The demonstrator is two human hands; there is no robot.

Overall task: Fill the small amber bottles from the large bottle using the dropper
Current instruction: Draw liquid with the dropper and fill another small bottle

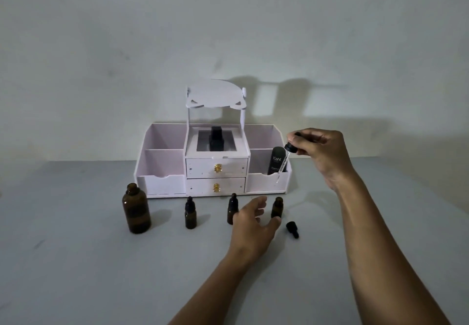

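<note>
The right hand pinches the dropper by its bulb, tube hanging near-vertical, above and right of the uncapped small bottle. The left hand, fingers loosely spread, lies just left of that bottle, nearer.

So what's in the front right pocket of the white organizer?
A dark Kahf tube stands in that compartment of the organizer. Its bottom is hidden behind the front wall, and the dropper held by the right hand crosses it.
</note>
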